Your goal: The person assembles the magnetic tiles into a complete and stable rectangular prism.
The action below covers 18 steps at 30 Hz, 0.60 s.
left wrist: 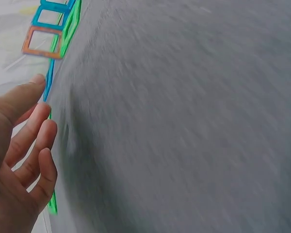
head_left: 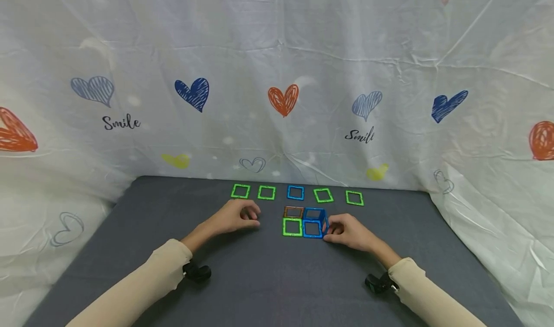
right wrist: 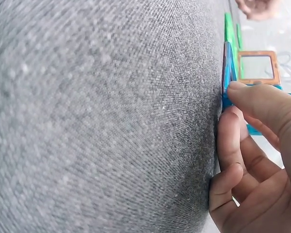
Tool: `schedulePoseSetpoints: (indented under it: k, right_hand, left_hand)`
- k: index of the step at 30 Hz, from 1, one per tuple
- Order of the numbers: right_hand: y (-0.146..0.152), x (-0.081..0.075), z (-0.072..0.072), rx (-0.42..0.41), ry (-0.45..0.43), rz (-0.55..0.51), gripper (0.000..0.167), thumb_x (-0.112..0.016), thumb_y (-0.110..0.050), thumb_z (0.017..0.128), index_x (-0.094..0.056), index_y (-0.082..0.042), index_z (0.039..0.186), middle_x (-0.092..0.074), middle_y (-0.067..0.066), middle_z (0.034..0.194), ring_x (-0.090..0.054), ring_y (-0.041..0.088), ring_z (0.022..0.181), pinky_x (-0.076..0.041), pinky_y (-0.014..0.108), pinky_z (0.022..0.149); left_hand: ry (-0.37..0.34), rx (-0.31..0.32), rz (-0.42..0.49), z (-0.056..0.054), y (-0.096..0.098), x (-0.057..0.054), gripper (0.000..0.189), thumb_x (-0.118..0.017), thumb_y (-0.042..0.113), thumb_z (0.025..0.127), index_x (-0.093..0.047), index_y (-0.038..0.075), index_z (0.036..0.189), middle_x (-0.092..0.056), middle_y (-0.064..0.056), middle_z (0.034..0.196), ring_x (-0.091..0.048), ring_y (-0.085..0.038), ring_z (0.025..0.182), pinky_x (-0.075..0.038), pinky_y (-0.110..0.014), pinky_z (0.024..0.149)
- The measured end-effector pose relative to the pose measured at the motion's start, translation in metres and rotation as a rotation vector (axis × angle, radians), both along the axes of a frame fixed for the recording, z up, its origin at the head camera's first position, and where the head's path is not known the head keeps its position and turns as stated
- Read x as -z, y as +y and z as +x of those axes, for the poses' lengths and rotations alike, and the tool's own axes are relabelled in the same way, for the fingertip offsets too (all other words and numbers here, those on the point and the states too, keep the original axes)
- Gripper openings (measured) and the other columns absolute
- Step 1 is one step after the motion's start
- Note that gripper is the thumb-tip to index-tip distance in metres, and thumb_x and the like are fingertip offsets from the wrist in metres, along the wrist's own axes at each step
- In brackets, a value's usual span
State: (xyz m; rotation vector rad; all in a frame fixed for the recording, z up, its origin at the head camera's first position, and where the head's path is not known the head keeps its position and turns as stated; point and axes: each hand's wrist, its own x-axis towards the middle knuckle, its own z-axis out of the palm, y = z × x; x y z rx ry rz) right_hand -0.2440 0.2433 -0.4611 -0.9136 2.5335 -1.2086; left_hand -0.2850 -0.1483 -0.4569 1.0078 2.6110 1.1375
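Note:
My right hand (head_left: 349, 231) pinches the upright blue magnetic tile (head_left: 326, 222) at the right side of a small build, thumb and fingertips at its lower corner. In the build, a green tile (head_left: 293, 235) and a blue tile (head_left: 312, 237) lie flat, edge to edge. Behind them stand an upright orange tile (right wrist: 259, 52) and another upright blue tile (head_left: 314, 208). To the left of the build hovers my left hand (head_left: 235, 216), holding nothing, its fingers loosely bent and thumb apart. Fingers partly hide the right-hand tile in the right wrist view.
Along the back of the dark grey table (head_left: 259, 283) lies a row of loose square tiles: a blue tile (head_left: 295, 186) in the middle, green tiles (head_left: 266, 186) on both sides. A white curtain (head_left: 242, 139) printed with hearts hangs behind the table.

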Motion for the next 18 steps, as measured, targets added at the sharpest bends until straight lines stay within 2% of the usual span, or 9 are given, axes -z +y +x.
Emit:
schedulePoseSetpoints:
  k: [4,9,18]
  right_hand:
    - [0.001,0.001,0.000,-0.019,0.033,0.002,0.008,-0.076,-0.007,0.093,-0.069,-0.008,0.096,-0.068,0.000,0.083,-0.062,0.014,0.067,-0.052,0.028,0.060]
    - [0.002,0.002,0.000,-0.016,0.042,0.011,0.008,-0.076,-0.007,0.093,-0.070,-0.009,0.095,-0.068,-0.002,0.083,-0.062,0.013,0.067,-0.052,0.028,0.060]
    - [0.001,0.004,-0.002,-0.026,0.037,-0.002,0.008,-0.077,-0.008,0.093,-0.070,-0.008,0.097,-0.068,-0.002,0.084,-0.064,0.013,0.068,-0.053,0.029,0.061]
  left_hand:
    - [0.006,-0.001,0.031,0.004,-0.024,0.002,0.030,-0.080,0.021,0.092,-0.070,0.003,0.114,-0.067,0.005,0.095,-0.066,-0.012,0.080,-0.056,-0.031,0.073]
    - [0.019,-0.038,0.042,0.007,-0.047,0.001,0.029,-0.079,0.020,0.093,-0.070,0.001,0.114,-0.068,0.003,0.095,-0.067,-0.014,0.082,-0.056,-0.032,0.074]
    - [0.024,-0.073,-0.005,0.006,-0.061,-0.004,0.031,-0.079,0.020,0.092,-0.069,0.001,0.115,-0.068,0.003,0.095,-0.067,-0.015,0.083,-0.056,-0.032,0.074]
